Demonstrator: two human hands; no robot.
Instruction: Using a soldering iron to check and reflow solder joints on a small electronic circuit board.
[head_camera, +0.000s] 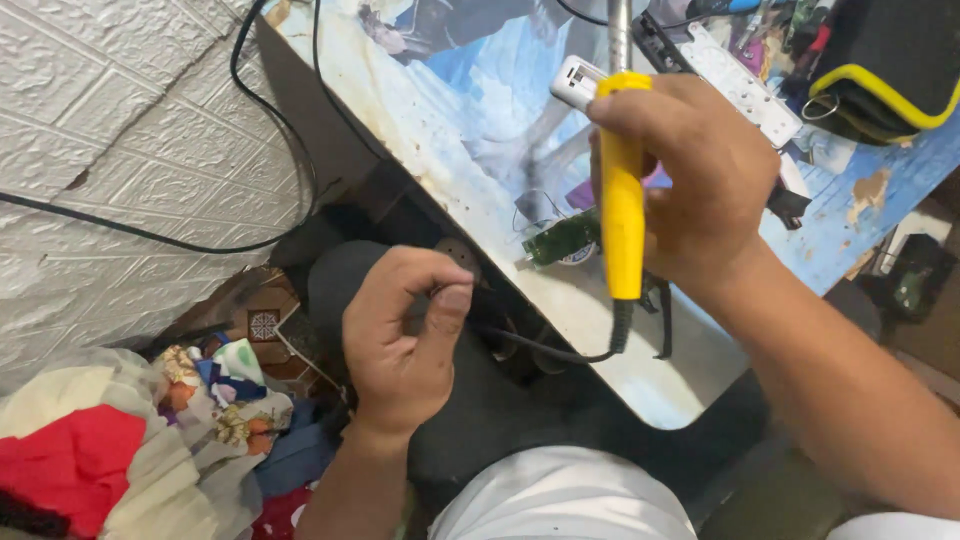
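White embossed wall, cluttered desk (640, 370). Right hand (700, 180) fisted around yellow soldering iron (622, 200) above the desk's near edge, beside small green circuit board (560, 238). Left hand (405, 335) over the lap, fingers (450, 300) pinched shut, contents unclear. Risks: hot tip slipping, trailing black cord (540, 345) snagging, board sliding off.

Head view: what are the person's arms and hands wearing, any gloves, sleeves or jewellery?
Both hands are bare: no gloves, rings or watch visible on the left hand or the right hand. Both forearms are bare as far as the frame shows; no sleeve cuff is in view.
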